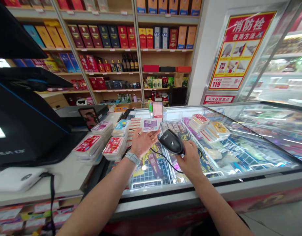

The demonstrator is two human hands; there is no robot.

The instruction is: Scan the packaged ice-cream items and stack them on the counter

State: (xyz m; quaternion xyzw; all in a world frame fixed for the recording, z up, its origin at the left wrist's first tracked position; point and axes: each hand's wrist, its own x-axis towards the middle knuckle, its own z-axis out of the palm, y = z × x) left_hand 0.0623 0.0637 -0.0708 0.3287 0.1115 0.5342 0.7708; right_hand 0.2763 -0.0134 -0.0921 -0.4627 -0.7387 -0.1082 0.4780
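Observation:
My right hand (191, 159) grips a black barcode scanner (172, 142), its head pointing left over the glass freezer top. Palm up, my left hand (143, 143) has its fingers spread beneath a flat clear pack with a purple label (151, 125); whether the pack rests on the fingertips or on the glass behind them, I cannot tell. Stacks of similar packs with red labels (113, 146), blue labels (121, 126) and purple labels (101, 127) stand left of my left hand. More packs (218, 129) lie on the glass to the right.
A black checkout machine (25, 121) and a white device (16, 178) occupy the left counter, near a propped phone (89, 118). The scanner's black cable (165, 159) crosses the freezer top. Shelves of boxes and bottles (106, 49) stand behind.

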